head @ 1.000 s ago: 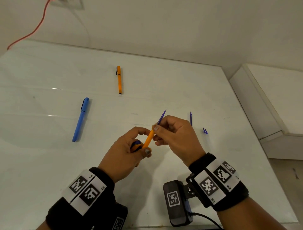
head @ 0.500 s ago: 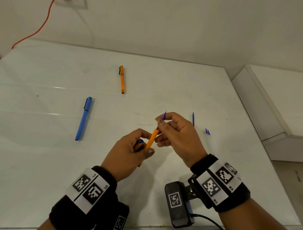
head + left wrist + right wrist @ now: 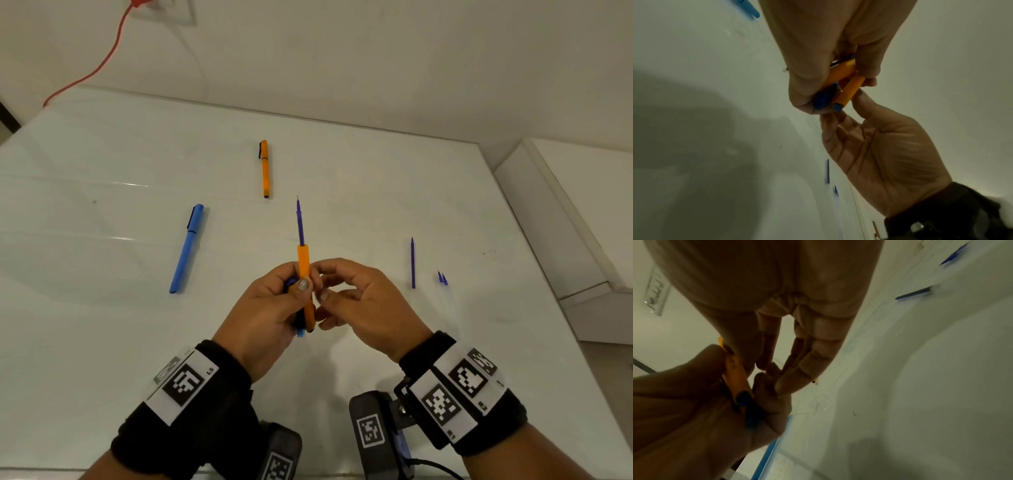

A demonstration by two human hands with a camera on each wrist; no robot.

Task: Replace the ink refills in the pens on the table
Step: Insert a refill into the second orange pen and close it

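my left hand (image 3: 270, 308) clenches the orange pen barrel (image 3: 304, 263), long axis toward 12 o'clock, purple refill (image 3: 300, 222) jutting from its top. my right hand (image 3: 359, 301), loose and empty at 3 o'clock, sits nearest to push it in.

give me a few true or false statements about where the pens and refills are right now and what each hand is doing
1. The left hand grips an orange pen barrel with a purple refill sticking out of its top. True.
2. The right hand pinches the tip of that refill. False: its fingers sit curled beside the barrel, lower down, away from the tip.
3. A capped blue pen lies on the table, left of the hands. True.
4. The capped orange pen lies right of the loose refill. False: it lies left of it and farther from the person.
5. No spare refill lies on the table. False: the loose refill lies right of the hands.
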